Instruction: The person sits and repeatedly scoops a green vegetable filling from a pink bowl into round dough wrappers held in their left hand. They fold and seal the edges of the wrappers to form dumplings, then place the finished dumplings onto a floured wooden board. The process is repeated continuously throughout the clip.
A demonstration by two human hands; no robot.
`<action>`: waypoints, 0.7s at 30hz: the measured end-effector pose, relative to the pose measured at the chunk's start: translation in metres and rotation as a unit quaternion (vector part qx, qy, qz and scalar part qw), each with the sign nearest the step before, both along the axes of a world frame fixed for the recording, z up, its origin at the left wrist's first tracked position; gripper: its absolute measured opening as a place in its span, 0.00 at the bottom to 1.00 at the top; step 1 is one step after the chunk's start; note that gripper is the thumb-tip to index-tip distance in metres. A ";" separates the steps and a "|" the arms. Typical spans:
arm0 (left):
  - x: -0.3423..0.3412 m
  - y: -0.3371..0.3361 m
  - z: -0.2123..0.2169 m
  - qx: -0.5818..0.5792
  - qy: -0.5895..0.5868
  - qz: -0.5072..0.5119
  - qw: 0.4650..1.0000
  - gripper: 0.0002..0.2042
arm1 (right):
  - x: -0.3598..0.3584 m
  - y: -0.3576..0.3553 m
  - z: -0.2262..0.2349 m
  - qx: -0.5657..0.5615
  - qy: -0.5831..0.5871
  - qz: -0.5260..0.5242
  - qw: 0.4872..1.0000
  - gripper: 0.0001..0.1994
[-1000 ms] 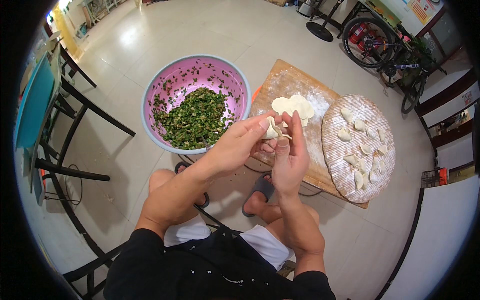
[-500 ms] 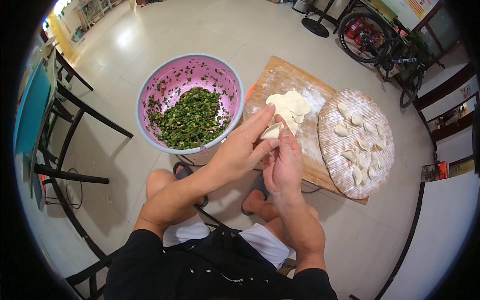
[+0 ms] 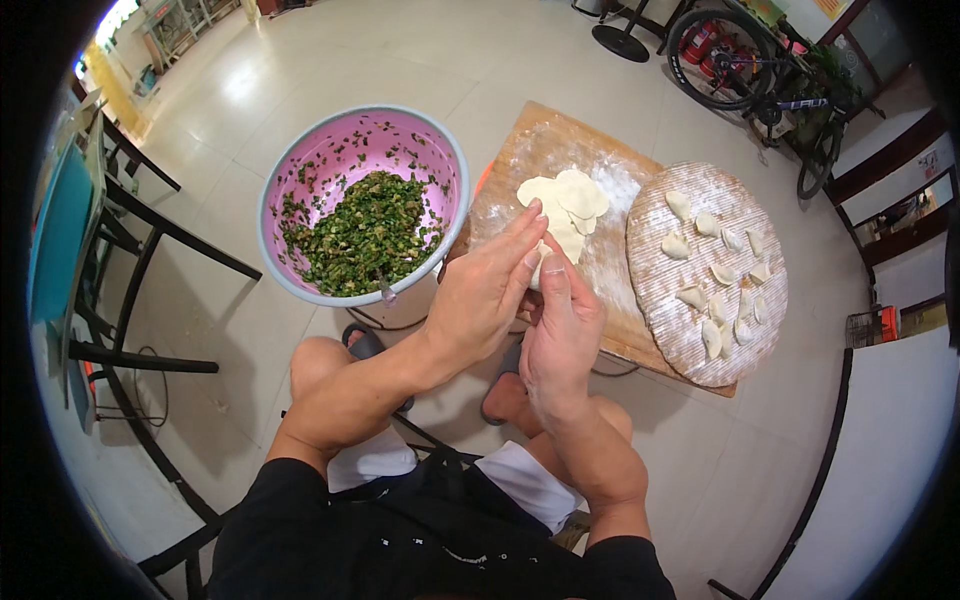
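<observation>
I see a dumpling (image 3: 542,268) near the centre of the frame, mostly covered by fingers, so I cannot tell its long axis or direction. The left hand (image 3: 482,302), fingers slanting toward upper right, and the right hand (image 3: 562,338), thumb upward, pinch it between them. At upper left of centre, a pink basin (image 3: 266,225) contains chopped green filling (image 3: 365,230); at right, a round ridged tray (image 3: 655,295) bears folded dumplings (image 3: 723,274).

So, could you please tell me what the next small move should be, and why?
Probably a gentle pinch along the edge of the dumpling, since the left hand and right hand both hold it, and they hide too much of it to tell whether it is sealed.
</observation>
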State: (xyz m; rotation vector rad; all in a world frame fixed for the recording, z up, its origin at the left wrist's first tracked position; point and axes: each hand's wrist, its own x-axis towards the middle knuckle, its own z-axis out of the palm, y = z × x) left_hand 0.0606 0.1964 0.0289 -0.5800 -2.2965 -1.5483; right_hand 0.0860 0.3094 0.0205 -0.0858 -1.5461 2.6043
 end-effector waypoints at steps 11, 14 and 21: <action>-0.006 0.010 -0.004 0.259 -0.280 -0.041 0.924 0.19 | -0.013 0.014 -0.021 0.092 0.003 -0.013 0.996 0.19; -0.008 0.011 -0.011 0.255 -0.294 -0.029 0.921 0.15 | -0.012 0.009 -0.015 0.132 -0.006 -0.039 0.990 0.18; -0.010 0.018 -0.024 0.150 -0.106 0.035 0.982 0.13 | -0.013 0.009 -0.011 0.190 0.017 -0.042 0.981 0.20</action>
